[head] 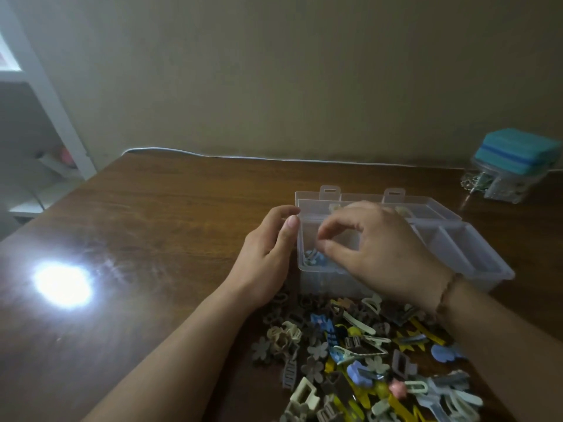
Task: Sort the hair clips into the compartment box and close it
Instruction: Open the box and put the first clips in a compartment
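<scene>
A clear plastic compartment box [475, 254] stands open on the wooden table, its lid [359, 197] tipped back behind it. A few blue hair clips [313, 257] lie in its left compartment. My right hand [380, 254] hovers over that compartment with thumb and forefinger slightly apart and nothing visible between them. My left hand [268, 257] rests against the box's left wall, with the thumb at the top corner. A big pile of mixed hair clips [350, 354] in brown, blue, yellow and cream lies in front of the box.
A teal block [515, 152] sits on a clear container [502, 187] at the back right. A white cable [243, 156] runs along the table's far edge by the wall. Bright glare [62, 284] marks the table at left. White shelving [45, 117] stands beyond the left edge.
</scene>
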`<state>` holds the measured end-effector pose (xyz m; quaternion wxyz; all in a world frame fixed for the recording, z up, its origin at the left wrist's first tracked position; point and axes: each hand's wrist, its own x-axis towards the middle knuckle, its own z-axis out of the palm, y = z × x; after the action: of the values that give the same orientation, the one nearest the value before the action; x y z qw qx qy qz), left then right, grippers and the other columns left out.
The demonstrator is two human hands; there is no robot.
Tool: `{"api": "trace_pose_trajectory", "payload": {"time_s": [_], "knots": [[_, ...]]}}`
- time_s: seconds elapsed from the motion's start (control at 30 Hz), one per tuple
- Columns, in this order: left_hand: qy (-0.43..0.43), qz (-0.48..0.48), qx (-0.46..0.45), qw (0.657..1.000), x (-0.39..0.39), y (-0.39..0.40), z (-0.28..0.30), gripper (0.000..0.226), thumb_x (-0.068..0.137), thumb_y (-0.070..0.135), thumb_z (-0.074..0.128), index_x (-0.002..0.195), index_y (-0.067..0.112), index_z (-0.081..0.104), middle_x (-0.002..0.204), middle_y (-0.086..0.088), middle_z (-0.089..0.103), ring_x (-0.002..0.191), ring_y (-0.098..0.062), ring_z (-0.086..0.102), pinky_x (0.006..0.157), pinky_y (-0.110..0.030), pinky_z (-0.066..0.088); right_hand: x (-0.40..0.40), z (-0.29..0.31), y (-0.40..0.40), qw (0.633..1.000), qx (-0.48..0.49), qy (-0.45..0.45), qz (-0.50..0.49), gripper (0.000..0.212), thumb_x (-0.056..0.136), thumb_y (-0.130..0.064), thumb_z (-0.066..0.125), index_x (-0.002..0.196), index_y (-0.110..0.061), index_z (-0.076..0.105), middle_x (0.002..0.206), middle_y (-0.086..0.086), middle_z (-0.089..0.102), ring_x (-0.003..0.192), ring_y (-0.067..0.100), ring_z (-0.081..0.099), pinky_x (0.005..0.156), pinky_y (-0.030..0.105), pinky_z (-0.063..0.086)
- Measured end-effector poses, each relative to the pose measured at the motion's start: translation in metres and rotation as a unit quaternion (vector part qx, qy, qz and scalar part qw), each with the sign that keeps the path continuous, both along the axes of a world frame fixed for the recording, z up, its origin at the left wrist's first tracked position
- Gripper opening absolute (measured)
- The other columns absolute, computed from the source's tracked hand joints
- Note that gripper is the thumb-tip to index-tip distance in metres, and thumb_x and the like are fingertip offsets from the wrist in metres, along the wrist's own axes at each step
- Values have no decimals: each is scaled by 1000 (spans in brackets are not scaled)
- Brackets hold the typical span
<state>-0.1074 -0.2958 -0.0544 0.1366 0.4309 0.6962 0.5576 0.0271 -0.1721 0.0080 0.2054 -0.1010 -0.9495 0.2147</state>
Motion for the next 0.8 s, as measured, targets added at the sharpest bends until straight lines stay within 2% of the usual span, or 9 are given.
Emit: {"api": "trace_pose_trajectory", "payload": {"time_s": [0.1,0.2,0.3,0.37,0.43,0.5,0.63,0.7,0.8], "knots": [[-2,2,4,1000,0,1,-1,55,95,57,32,135,24,51,120,7,67,110,-4,64,89,-29,55,6,-2,2,998,58,15,16,7,89,-35,62,87,-32,68,98,-13,64,105,9,53,95,42,44],[-3,2,1,1000,0,0,0,57,94,60,31,135,25,50,122,8,66,112,-3,63,90,-30,55,23,-3,-4,988,124,76,47,10,88,-31,61,86,-26,69,82,-15,63,83,8,54,73,30,48],[10,12,-4,1000,0,0,0,57,95,61,30,135,26,50,125,10,64,115,-3,61,92,-31,54,41,-6,-17,979,160,-49,118,18,86,-42,54,87,-35,70,70,-23,61,64,-5,53,59,14,45],[8,12,-6,1000,0,0,1,58,94,62,30,135,26,50,126,11,63,115,-2,60,91,-30,54,44,-8,-24,965,175,-132,141,22,86,-46,50,94,-39,69,76,-22,67,67,-4,58,58,19,51],[4,10,-6,1000,1,0,1,58,95,62,29,136,26,50,126,11,63,116,-2,60,91,-28,54,43,-6,-27,964,166,-153,141,28,90,-45,44,107,-40,66,91,-20,69,82,1,61,68,26,52],[0,7,-7,1000,1,-1,2,58,95,60,29,136,25,49,125,11,63,116,-2,60,91,-27,54,46,-3,-26,961,165,-168,143,31,91,-46,40,109,-40,64,95,-19,67,86,3,59,70,24,47],[0,8,-7,1000,1,0,3,58,93,57,29,137,24,49,125,11,63,116,-1,59,91,-25,53,57,1,-24,960,190,-170,116,35,87,-54,37,102,-36,63,85,-15,63,77,6,56,59,17,36],[0,6,-9,1000,1,0,2,59,93,58,29,137,24,49,127,10,62,117,-2,59,91,-23,53,59,0,-24,957,200,-187,98,37,83,-61,38,93,-36,63,74,-16,58,64,4,49,53,15,26],[-5,2,-12,1000,1,0,3,61,92,59,29,138,24,48,129,9,62,118,-5,59,92,-24,54,58,-3,-20,954,226,-181,72,28,77,-61,45,85,-40,62,65,-21,53,54,1,42,48,13,22]]}}
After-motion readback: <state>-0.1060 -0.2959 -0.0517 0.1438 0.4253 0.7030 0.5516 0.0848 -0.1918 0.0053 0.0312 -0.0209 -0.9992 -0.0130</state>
